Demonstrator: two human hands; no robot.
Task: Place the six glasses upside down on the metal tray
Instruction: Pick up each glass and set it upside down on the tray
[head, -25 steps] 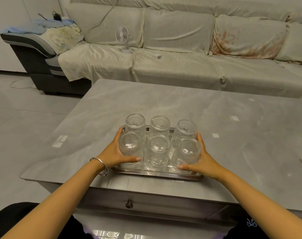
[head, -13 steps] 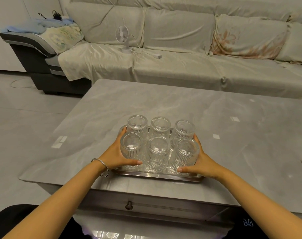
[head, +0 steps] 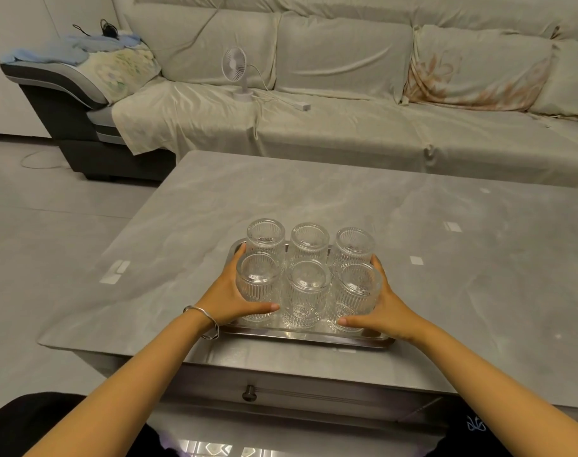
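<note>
The glasses (head: 305, 288) between the fingers (head: 232, 268) are clear with vertical ribbing, the tray (head: 307, 336) under them shiny silver, the tabletop (head: 314, 192) beyond the fingertips (head: 377, 259) grey with pale marbling.

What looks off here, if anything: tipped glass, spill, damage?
Nothing stands out. All six glasses stand upside down in two rows of three on the metal tray, none tipped, no visible cracks or spill. The left hand and right hand cup the outer front glasses.
</note>
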